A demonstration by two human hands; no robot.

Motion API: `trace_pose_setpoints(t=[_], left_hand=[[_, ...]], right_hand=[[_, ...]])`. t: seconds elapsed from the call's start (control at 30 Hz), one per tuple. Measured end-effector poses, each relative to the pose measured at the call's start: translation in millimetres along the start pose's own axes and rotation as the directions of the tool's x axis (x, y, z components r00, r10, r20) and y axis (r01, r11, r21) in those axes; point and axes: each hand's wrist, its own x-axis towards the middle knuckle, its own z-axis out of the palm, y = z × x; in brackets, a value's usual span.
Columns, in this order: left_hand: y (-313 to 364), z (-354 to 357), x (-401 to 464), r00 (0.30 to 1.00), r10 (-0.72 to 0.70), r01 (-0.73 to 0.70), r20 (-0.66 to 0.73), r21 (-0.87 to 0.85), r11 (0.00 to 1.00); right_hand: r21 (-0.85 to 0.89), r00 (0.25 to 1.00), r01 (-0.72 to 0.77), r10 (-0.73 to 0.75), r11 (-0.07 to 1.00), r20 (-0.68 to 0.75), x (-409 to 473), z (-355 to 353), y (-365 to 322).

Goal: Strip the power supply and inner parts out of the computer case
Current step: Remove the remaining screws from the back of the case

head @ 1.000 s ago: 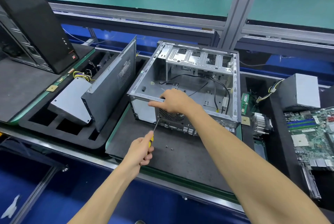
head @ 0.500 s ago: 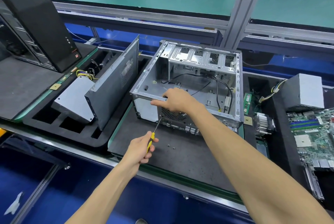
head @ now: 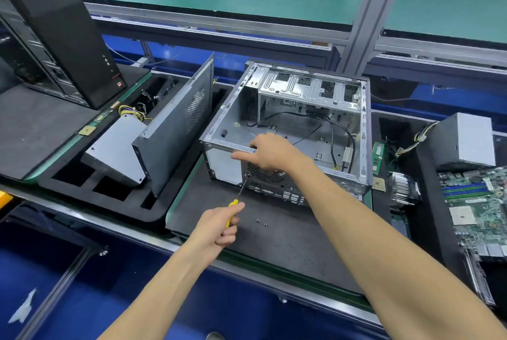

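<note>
Computer case lying open on the dark mat, a hand on its near rim
Right hand curls over the rim; left hand grips a yellow-handled screwdriver, tip at the rear panel; two screws lie beside it

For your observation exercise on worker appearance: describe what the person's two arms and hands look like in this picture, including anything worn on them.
Both forearms are bare as far as the picture shows; no sleeve reaches into view. The left hand and the right hand wear no gloves, and no watch, ring, wrist strap or marking shows on either. The fingers are uncovered too. Upper arms lie outside the frame, so any sleeve higher up cannot be told.
</note>
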Motion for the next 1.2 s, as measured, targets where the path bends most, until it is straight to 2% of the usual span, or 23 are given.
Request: trace_pose_setpoints(t=[0.1, 0.2, 0.33, 0.47, 0.53, 0.6, 0.67, 0.7, 0.77, 0.8, 0.87, 0.9, 0.97, 1.03, 1.07, 1.1, 1.13, 1.2], left_hand=[[-3.5, -3.9, 2.3, 0.968, 0.209, -0.182, -0.14, 0.187, 0.965], [-10.1, -4.3, 1.5, 0.966, 0.224, -0.192, -0.126, 0.226, 0.955], [-14.2, -4.5, 3.2, 0.995, 0.079, -0.074, -0.069, 0.071, 0.995], [-11.6, -2.2, 3.4, 0.998, -0.07, 0.07, 0.008, -0.116, 0.991], [-10.5, -2.6, 3.1, 0.98, -0.162, 0.188, 0.115, -0.264, 0.946], [-9.4, -4.9, 2.7, 0.943, -0.22, 0.309, 0.249, -0.415, 0.856], [-8.2, -7.4, 1.7, 0.915, -0.229, 0.375, 0.332, -0.493, 0.785], [-7.5, -7.9, 1.0, 0.914, -0.222, 0.375, 0.341, -0.495, 0.784], [-5.5, -7.4, -0.1, 0.938, -0.184, 0.299, 0.294, -0.414, 0.86], [-4.9, -6.2, 0.3, 0.96, -0.152, 0.225, 0.237, -0.32, 0.92], [-4.9, -3.5, 0.5, 0.996, -0.045, 0.05, 0.083, -0.062, 0.997], [-5.5, -2.5, 1.0, 0.999, 0.038, -0.039, 0.007, 0.066, 0.997], [-6.4, -1.2, -1.0, 0.96, 0.257, -0.205, -0.112, 0.345, 0.916], [-8.9, -2.5, -2.9, 0.861, 0.492, -0.283, -0.133, 0.678, 0.679], [-10.9, -3.9, -3.3, 0.816, 0.567, -0.275, -0.113, 0.788, 0.551], [-12.9, -5.7, -3.4, 0.785, 0.612, -0.265, -0.092, 0.843, 0.467], [-14.3, -7.1, -2.4, 0.775, 0.627, -0.268, -0.077, 0.86, 0.435], [-15.1, -7.1, 0.3, 0.81, 0.584, -0.32, -0.043, 0.803, 0.503]], right_hand=[[0.01, 1.0, -0.006, 0.006, 1.0, 0.001, 0.0, 0.4, -0.4], [0.007, 1.0, -0.007, 0.007, 1.0, -0.003, -0.5, -0.5, -0.5], [0.003, 1.0, -0.003, 0.003, 1.0, -0.009, -1.1, -1.3, -0.9], [0.001, 1.0, 0.001, -0.001, 1.0, -0.007, -1.9, -1.4, -1.0], [-0.001, 1.0, 0.004, -0.005, 1.0, -0.012, -2.1, -1.5, -0.7], [-0.005, 1.0, 0.009, -0.009, 1.0, -0.016, -2.1, -1.2, -0.5], [-0.006, 1.0, 0.006, -0.007, 1.0, -0.017, -1.9, -0.7, -0.3], [-0.006, 1.0, 0.005, -0.005, 1.0, -0.016, -1.6, -0.5, -0.2], [-0.002, 1.0, 0.005, -0.005, 1.0, -0.014, -0.8, 0.0, -0.1], [0.001, 1.0, 0.004, -0.004, 1.0, -0.012, -0.6, 0.2, 0.2], [0.002, 1.0, 0.002, -0.002, 1.0, -0.009, -0.1, 1.0, 1.0], [-0.001, 1.0, 0.002, -0.002, 1.0, -0.011, 0.3, 1.4, 1.3], [-0.003, 1.0, -0.003, 0.003, 1.0, -0.021, 1.0, 2.8, 1.8], [-0.003, 0.999, -0.005, 0.005, 1.0, -0.034, 1.6, 3.9, 2.1], [-0.002, 0.999, -0.004, 0.004, 1.0, -0.037, 1.7, 4.2, 2.4], [0.001, 0.999, -0.002, 0.002, 1.0, -0.037, 1.9, 4.5, 2.8], [0.005, 0.999, 0.0, 0.0, 1.0, -0.036, 2.0, 4.6, 2.9], [0.009, 0.999, 0.003, -0.002, 1.0, -0.032, 2.2, 4.7, 3.2]])
